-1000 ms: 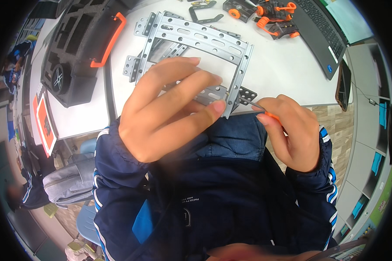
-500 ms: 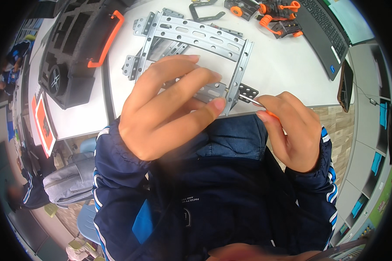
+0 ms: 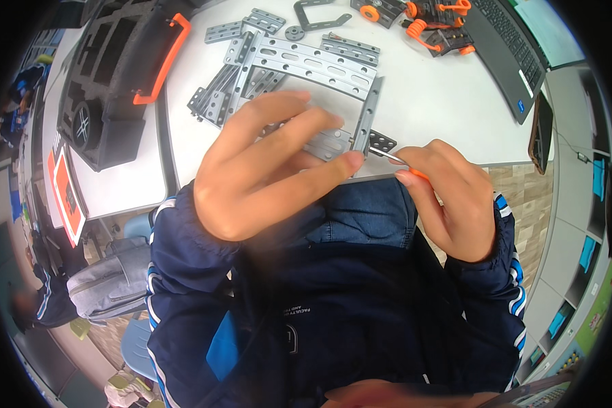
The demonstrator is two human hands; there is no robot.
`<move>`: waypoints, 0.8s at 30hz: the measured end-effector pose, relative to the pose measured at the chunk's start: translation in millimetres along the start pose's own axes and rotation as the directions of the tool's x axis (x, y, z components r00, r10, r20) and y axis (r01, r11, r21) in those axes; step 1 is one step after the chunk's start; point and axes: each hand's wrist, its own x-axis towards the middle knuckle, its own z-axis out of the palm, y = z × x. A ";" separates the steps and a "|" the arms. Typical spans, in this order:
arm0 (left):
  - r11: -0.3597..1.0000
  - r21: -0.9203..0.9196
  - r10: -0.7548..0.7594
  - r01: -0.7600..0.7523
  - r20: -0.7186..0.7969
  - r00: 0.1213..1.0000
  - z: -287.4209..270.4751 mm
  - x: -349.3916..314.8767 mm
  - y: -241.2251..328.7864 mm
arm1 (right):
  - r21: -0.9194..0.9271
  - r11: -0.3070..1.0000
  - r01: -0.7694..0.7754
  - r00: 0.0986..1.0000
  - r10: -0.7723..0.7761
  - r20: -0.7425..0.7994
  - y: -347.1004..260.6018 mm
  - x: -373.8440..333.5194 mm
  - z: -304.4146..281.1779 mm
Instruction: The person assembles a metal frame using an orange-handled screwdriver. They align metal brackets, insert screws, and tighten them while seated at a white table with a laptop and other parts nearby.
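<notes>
A rectangular frame of grey perforated metal channels (image 3: 313,61) is held over the near edge of the white table. My left hand (image 3: 265,166) is closed on its near bar, thumb pressed by the near right corner and the other fingers arched over it. In my right hand (image 3: 449,197) is a screwdriver (image 3: 418,174) with an orange handle, pinched between thumb and fingers. Its thin metal shaft reaches left to the frame's right side, where the tip meets the corner. A short black perforated plate (image 3: 382,141) shows just beyond the shaft.
Loose grey perforated brackets (image 3: 350,51) and a dark angled bracket (image 3: 323,17) lie behind the frame. Black and orange wheeled parts (image 3: 435,30) sit at the far right, beside a laptop (image 3: 503,51) and a phone (image 3: 540,132). On the left stands a foam-lined black case (image 3: 115,75) with an orange handle.
The frame has tilted and shifted slightly left with both hands, uncovering more loose brackets behind it. The screwdriver stays against the corner.
</notes>
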 end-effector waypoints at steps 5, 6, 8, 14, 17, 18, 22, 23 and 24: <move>0.996 -0.070 0.063 -0.061 0.021 0.998 13.1 -3.0 -2.8 | 0.035 0.996 -0.079 0.996 0.078 0.048 6.3 -13.4 1.2; 0.996 -0.086 0.036 -0.032 0.038 0.999 15.8 -4.2 1.0 | 0.048 0.992 -0.118 0.991 0.115 0.065 7.1 -17.7 1.3; 0.993 -0.115 0.023 -0.016 0.059 0.998 22.8 -5.0 3.9 | 0.097 0.984 -0.152 0.988 0.148 0.050 9.9 -25.1 4.5; 0.977 -0.210 0.045 -0.027 0.083 0.996 42.1 -4.4 2.8 | 0.298 0.891 -0.343 0.938 0.339 0.068 10.7 -41.7 12.1; 0.975 -0.217 0.062 -0.036 0.118 0.991 43.9 -3.7 -1.1 | 0.322 0.839 -0.439 0.899 0.405 0.170 12.2 -42.9 9.4; 0.978 -0.205 0.065 -0.037 0.130 0.989 43.8 -3.6 -1.1 | 0.343 0.836 -0.429 0.903 0.396 0.165 13.6 -41.8 10.6; 0.974 -0.220 -0.016 0.046 0.137 0.990 43.2 -3.7 1.7 | 0.352 0.877 -0.328 0.944 0.316 0.094 21.2 -37.1 19.1; 0.976 -0.211 -0.022 0.052 0.140 0.990 43.6 -3.7 1.7 | 0.386 0.852 -0.354 0.935 0.338 0.113 22.3 -37.3 19.4; 0.978 -0.202 -0.028 0.057 0.142 0.989 44.2 -3.6 1.1 | 0.418 0.825 -0.380 0.924 0.359 0.131 23.5 -37.5 19.4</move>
